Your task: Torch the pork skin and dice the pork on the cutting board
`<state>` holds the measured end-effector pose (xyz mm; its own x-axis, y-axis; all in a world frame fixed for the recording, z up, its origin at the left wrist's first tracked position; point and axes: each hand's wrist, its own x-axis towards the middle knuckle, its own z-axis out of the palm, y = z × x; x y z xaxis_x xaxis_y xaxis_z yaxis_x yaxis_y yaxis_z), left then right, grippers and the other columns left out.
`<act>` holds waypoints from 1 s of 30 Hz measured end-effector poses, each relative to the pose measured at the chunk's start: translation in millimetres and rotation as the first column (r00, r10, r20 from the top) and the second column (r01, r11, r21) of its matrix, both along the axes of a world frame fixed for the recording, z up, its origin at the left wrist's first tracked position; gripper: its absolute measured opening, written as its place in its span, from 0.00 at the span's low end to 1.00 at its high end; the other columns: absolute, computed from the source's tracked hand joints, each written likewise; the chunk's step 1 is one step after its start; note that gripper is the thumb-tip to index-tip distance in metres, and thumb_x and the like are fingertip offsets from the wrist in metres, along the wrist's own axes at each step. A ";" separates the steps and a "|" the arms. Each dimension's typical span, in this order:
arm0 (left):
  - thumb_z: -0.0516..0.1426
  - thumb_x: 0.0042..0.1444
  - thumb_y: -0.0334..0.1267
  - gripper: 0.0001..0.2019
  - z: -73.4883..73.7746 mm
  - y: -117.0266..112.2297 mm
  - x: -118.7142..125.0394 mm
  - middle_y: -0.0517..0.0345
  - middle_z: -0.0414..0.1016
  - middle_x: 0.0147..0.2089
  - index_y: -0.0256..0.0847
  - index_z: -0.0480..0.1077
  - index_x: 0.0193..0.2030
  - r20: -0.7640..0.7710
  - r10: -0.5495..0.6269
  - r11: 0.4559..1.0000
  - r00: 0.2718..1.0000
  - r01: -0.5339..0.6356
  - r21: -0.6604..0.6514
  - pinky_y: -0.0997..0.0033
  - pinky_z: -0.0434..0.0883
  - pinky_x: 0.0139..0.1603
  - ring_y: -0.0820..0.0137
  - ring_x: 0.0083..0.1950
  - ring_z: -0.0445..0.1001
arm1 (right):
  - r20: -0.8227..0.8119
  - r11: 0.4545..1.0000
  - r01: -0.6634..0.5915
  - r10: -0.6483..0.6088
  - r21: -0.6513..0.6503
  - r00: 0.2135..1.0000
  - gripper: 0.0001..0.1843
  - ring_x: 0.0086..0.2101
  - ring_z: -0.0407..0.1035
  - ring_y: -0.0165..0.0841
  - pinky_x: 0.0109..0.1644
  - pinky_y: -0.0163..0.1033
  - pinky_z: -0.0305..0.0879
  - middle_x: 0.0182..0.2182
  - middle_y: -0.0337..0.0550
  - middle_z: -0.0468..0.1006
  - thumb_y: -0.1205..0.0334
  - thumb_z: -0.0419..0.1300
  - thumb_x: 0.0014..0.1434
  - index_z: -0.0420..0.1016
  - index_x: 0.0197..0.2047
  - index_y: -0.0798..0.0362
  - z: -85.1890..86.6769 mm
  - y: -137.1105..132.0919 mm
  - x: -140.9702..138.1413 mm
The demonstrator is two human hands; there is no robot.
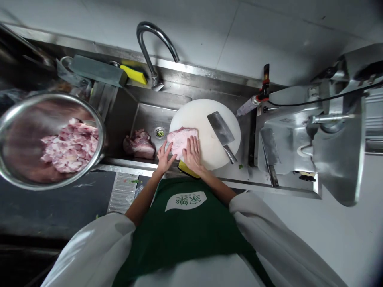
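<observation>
A slab of raw pork [181, 139] lies at the left side of a round white cutting board [206, 153]. My right hand [192, 155] rests flat on the slab, fingers stretched out. At the slab's left edge is my left hand [164, 156], its fingers apart and the tips close to or touching the meat. A cleaver [220, 128] lies on the right part of the board, its handle toward me. Another chunk of raw pork [139, 144] sits in the sink, left of my left hand.
A large metal bowl [100, 137] at the left holds cut meat pieces. The sink [152, 113] has a curved faucet [156, 28] behind it. A metal machine [332, 147] stands at the right, with a second cleaver [269, 149] on its base. A yellow sponge-like block [133, 74] lies at the back.
</observation>
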<state>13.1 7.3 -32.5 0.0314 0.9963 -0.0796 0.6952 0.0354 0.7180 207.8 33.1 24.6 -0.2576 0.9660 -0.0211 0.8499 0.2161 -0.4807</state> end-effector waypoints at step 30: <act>0.74 0.45 0.37 0.55 -24.3 -16.4 10.8 0.68 0.73 0.37 0.52 0.53 0.78 0.835 0.464 0.880 0.296 -0.047 -0.473 0.66 0.81 0.45 0.74 0.37 0.78 | -0.025 0.994 -0.109 0.109 -0.023 0.994 0.40 0.77 0.24 0.50 0.78 0.66 0.26 0.79 0.60 0.37 0.49 0.47 0.74 0.44 0.80 0.65 -1.9 39.6 8.5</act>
